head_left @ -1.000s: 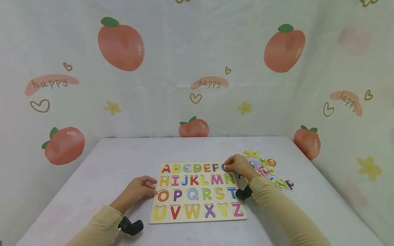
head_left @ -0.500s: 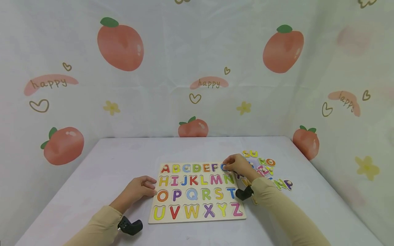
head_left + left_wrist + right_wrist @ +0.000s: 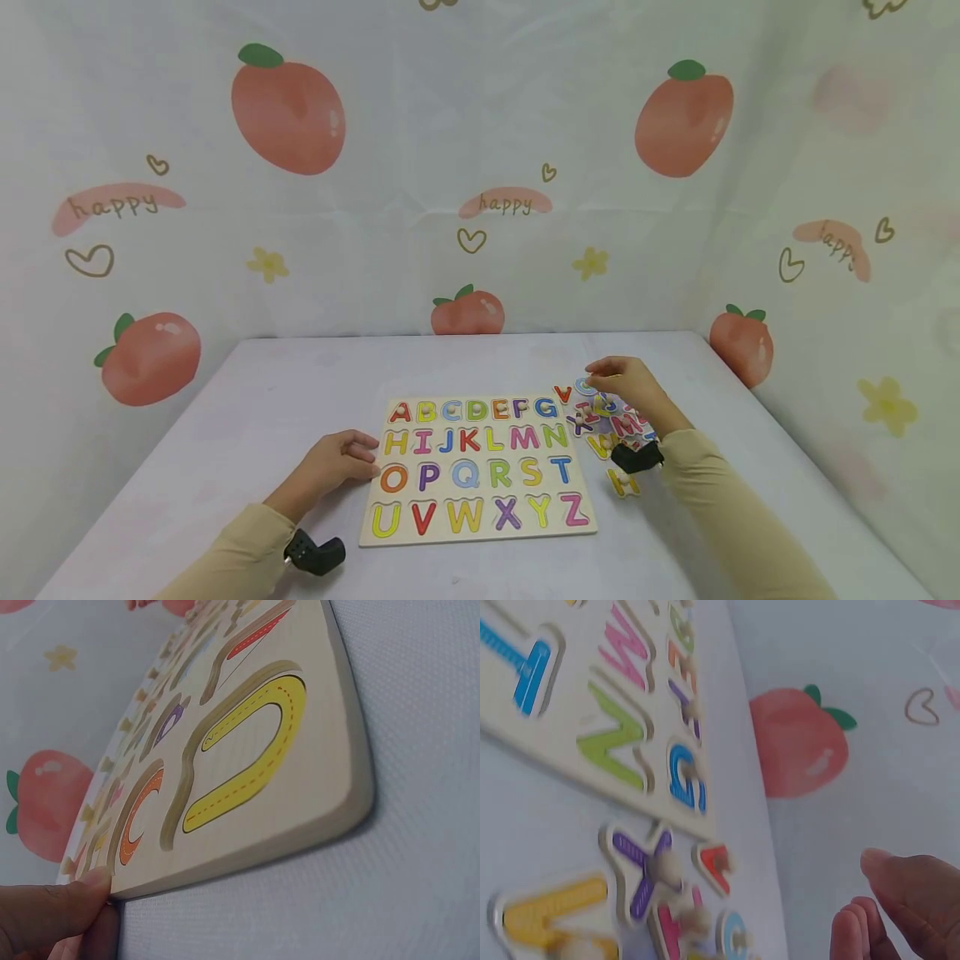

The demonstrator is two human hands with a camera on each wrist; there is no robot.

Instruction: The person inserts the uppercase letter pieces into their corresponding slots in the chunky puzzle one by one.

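Observation:
A wooden alphabet puzzle board (image 3: 483,538) lies flat on the table. Knobbed letters A to G fill its top row; the blue G (image 3: 546,407) sits in its recess, and the lower rows are bare printed recesses. At the board's left edge my left hand (image 3: 337,465) grips the rim, its thumb (image 3: 94,885) on top in the left wrist view. My right hand (image 3: 626,385) hovers over the loose letters, with thumb and fingers apart and nothing between them. Close under its fingertips lies a light-blue round letter (image 3: 585,386), partly hidden.
Loose knobbed letters lie right of the board: a red V (image 3: 562,395), a purple X (image 3: 580,423), a yellow W (image 3: 602,447) and a yellow H (image 3: 622,482). My right forearm covers others. A printed curtain (image 3: 405,275) stands behind the table.
My right hand has let go of the blue G in the top row and moved right and away, over the loose letters. My left hand stays on the board's edge.

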